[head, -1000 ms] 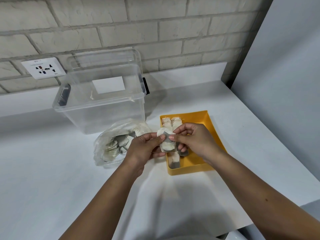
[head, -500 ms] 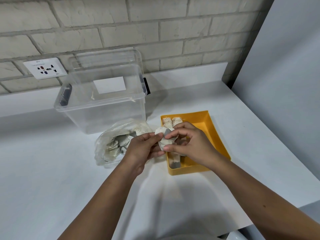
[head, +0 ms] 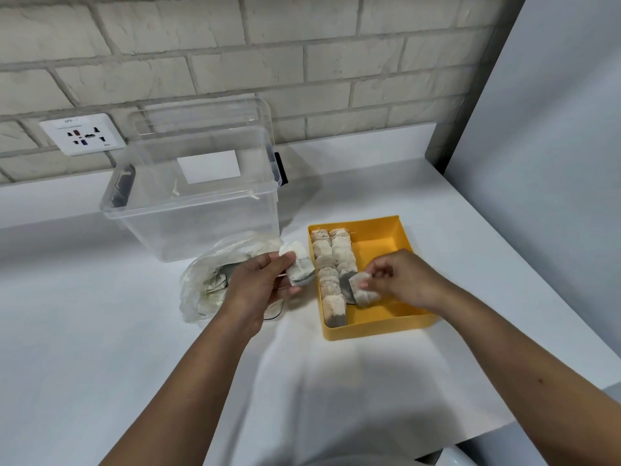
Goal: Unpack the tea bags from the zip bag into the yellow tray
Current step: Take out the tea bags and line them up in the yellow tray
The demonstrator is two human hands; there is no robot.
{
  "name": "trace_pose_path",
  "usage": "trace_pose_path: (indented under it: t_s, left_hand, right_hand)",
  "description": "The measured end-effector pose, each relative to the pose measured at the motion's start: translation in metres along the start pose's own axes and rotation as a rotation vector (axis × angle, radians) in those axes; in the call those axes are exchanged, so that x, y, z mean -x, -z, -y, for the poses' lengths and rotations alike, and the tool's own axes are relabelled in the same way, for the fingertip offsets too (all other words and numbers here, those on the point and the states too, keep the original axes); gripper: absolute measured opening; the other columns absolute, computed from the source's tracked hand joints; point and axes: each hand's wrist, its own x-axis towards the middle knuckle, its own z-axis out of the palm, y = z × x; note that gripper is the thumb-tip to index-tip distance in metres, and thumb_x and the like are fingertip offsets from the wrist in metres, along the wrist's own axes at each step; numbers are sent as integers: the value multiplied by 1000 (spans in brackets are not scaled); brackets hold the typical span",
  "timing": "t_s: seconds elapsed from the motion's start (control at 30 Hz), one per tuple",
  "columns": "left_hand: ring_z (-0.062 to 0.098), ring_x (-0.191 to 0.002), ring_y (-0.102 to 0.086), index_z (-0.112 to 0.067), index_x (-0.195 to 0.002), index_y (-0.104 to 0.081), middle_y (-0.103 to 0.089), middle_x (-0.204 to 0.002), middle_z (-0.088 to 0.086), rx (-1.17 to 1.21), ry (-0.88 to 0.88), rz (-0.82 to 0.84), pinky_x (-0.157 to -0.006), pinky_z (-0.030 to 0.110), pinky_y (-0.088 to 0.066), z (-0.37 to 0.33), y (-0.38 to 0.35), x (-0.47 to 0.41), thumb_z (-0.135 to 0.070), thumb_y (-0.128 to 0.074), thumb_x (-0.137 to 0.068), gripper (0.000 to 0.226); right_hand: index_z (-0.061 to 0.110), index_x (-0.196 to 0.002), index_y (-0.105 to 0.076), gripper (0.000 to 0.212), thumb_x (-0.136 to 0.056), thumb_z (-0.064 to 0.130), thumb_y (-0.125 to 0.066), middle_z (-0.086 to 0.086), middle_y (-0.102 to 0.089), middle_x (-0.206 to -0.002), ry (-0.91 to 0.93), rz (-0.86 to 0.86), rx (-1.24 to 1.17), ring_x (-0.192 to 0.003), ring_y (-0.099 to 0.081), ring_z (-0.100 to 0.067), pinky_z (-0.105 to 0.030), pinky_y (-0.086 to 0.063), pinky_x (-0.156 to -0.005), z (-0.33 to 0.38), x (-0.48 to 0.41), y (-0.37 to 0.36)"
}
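White counter (head: 100,331): pale speckled tea bags (head: 331,264) rowed in yellow tray (head: 379,326).

L grip (head: 258,287) & R grip (head: 403,280) held apart, each pinching.

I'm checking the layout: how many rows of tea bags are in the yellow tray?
2. The left row lies along the yellow tray's wall; the second row sits beside it. The right hand, pinching a tea bag, may hide its near end.
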Motion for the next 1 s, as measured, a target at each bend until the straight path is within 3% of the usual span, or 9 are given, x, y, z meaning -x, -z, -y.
trace_pose_path:
  t_s: [0.13, 0.3, 0.5, 0.63, 0.73, 0.83, 0.9, 1.0]
  left_hand:
    - [21, -73, -72, -6, -92, -71, -77, -86, 9, -18, 4, 5, -64, 26, -62, 4, 1, 0, -15, -68, -92, 9]
    - [21, -71, -73, -7, -92, -71, -78, -85, 9, -27, 10, 11, -63, 26, -61, 5, 1, 1, -14, -68, -92, 8]
    - [22, -73, -74, -5, -95, -71, -78, -87, 10, -28, 14, 7, -65, 27, -62, 6, 4, 0, -14, -68, -92, 10]
    - [22, -72, -73, -6, -91, -72, -78, -86, 10, -34, 22, 1, -61, 26, -61, 7, 3, -1, -14, -71, -90, 8]
    - [21, -70, -72, -3, -97, -72, -77, -88, 13, -37, 38, 6, -58, 25, -60, 7, 1, 0, -15, -73, -87, 16]
    - [18, -65, -73, -5, -89, -72, -77, -82, 10, -33, 37, 19, -56, 24, -60, 5, -5, 2, -14, -74, -87, 9]
    - [18, -64, -72, -6, -86, -71, -77, -80, 10, -29, 32, 29, -55, 24, -60, 3, -9, 3, -14, -74, -86, 8]
    - [18, -61, -70, -7, -84, -70, -75, -78, 11, -38, 29, 47, -54, 24, -58, 3, -13, 4, -15, -76, -85, 10]
  right_hand:
    - [15, -92, -69, 14, -81, 15, -77, -4, -70, -73, -125, 163, -84, -62, -62, -14, -21, -50, -56, -14, -4, -11]
    - [11, -86, -63, 17, -79, 10, -79, -16, -71, -76, -88, 99, -91, -65, -66, -23, -33, -56, -64, -18, -16, -22]
    - [13, -80, -62, 18, -78, 12, -80, -9, -70, -71, -46, 7, -46, -62, -67, -21, -29, -56, -61, -17, -24, -30]
    - [16, -89, -61, 26, -75, 18, -83, -1, -66, -74, -66, -6, 20, -69, -65, -19, -29, -54, -63, -17, -24, -30]
    - [23, -99, -60, 38, -71, 33, -84, 6, -61, -84, 39, -144, 118, -71, -56, -6, -19, -43, -62, -8, -18, -25]
    - [28, -98, -66, 31, -72, 35, -83, 9, -61, -83, 180, -231, -114, -62, -48, -1, -13, -40, -63, 12, -9, -26]
    - [30, -96, -70, 27, -72, 31, -84, 6, -62, -86, 287, -218, -289, -61, -45, -2, -17, -43, -65, 26, -2, -27]
    - [30, -97, -72, 35, -65, 31, -88, 10, -58, -93, 427, -166, -244, -62, -51, -13, -24, -48, -64, 35, 4, -31]
